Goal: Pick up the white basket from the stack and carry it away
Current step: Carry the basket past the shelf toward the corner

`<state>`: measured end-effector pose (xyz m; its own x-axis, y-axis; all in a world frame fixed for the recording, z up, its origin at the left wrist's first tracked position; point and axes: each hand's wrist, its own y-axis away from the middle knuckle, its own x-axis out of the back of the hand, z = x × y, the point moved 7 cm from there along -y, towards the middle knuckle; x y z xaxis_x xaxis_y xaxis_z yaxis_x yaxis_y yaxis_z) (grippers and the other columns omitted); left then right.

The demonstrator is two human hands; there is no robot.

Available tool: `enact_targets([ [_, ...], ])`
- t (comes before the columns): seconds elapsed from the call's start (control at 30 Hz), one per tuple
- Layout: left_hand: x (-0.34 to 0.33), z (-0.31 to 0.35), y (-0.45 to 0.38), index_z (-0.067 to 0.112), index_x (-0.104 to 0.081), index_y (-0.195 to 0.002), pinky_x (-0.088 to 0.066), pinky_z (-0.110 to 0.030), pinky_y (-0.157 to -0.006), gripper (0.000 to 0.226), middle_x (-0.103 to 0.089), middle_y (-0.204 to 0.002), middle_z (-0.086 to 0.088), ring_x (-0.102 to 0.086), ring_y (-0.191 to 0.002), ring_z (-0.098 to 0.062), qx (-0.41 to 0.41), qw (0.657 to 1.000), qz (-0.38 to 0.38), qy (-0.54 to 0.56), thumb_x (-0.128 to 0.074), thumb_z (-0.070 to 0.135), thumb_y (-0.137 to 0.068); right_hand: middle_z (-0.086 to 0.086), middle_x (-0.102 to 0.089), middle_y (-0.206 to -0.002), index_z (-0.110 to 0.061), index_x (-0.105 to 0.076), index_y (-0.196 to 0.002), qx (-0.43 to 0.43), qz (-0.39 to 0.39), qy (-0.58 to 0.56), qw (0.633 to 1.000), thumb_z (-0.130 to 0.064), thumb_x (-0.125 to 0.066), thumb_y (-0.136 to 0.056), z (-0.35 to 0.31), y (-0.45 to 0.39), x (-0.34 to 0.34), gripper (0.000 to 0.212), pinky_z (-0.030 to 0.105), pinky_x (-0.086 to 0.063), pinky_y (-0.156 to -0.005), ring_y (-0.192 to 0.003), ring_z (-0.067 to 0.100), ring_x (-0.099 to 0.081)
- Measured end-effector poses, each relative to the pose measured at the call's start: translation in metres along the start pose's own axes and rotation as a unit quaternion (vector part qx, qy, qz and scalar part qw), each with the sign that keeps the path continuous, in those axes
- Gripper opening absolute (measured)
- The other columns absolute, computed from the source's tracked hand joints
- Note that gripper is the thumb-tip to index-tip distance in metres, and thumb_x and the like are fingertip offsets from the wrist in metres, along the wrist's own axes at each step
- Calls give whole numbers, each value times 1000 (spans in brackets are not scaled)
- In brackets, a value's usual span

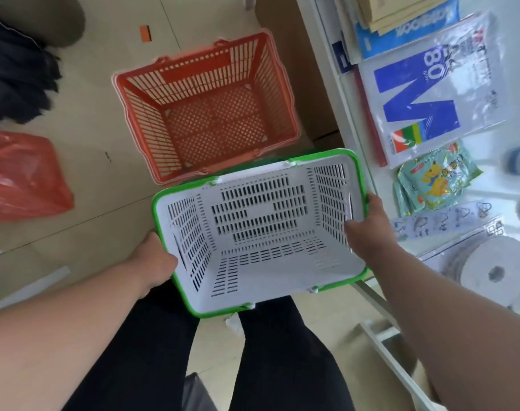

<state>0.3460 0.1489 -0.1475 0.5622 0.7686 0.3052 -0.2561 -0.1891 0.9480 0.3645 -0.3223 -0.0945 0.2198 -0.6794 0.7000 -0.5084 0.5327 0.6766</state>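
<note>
1. The orange basket [206,114] sits on the floor; take it as the landmark.
2. The white basket [261,232], green-rimmed and empty, is held just nearer the person than the orange one, clear of it and tilted.
3. It looks light and stiff; the slotted walls and rim offer sure purchase.
4. The left hand [156,258] clasps its left wall; the right hand [366,225] is closed over its right rim.

I note the white basket [261,232]: matt slotted plastic, glossy green rim. Orange basket [205,108]: perforated plastic. Red bag [21,176]: glossy film. Floor [89,137]: smooth tile.
</note>
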Motion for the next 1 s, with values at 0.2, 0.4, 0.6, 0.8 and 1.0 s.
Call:
enact_targets([
  [0.2, -15, -3, -28, 11, -61, -128, -63, -56, -91, 41, -74, -118, -14, -71, -105, -36, 36, 999, 8, 15, -66, 6, -88, 6, -66, -115, -23, -42, -144, -3, -67, 21, 998, -17, -63, -84, -7, -41, -34, 64, 47, -60, -82, -96, 31, -68],
  [0.4, -38, 0, -72, 13, -64, -126, -63, -58, -92, 40, -75, -118, -13, -70, -105, -37, 56, 998, 25, 24, -71, 8, -88, 2, -66, -109, -20, -40, -146, -26, -89, 17, 996, -19, -65, -89, 3, -90, -68, 62, 38, -50, -82, -99, 33, -66],
  [0.6, -58, 2, -116, 11, -56, -131, -60, -59, -98, 51, -71, -123, -15, -68, -111, -39, 62, 996, 42, 37, -76, 7, -85, 3, -61, -143, -28, -23, -164, -65, -89, 31, 993, -24, -70, -92, 22, -125, -96, 85, 37, -51, -89, -113, 30, -64],
  [0.8, -72, 1, -130, 12, -49, -132, -58, -45, -88, 53, -69, -121, -13, -67, -103, -35, 46, 994, 89, 37, -77, 12, -87, 1, -59, -153, -34, -26, -163, -62, -93, 68, 991, -35, -69, -94, 35, -139, -110, 82, 50, -51, -108, -130, 35, -63],
  [1.0, -71, 0, -120, 9, -49, -136, -59, -48, -91, 62, -61, -129, -14, -67, -108, -39, 30, 985, 170, 26, -82, 19, -85, 6, -55, -147, -28, -43, -148, -22, -74, 96, 992, -35, -68, -88, 32, -145, -112, 65, 52, -53, -104, -125, 35, -63],
])
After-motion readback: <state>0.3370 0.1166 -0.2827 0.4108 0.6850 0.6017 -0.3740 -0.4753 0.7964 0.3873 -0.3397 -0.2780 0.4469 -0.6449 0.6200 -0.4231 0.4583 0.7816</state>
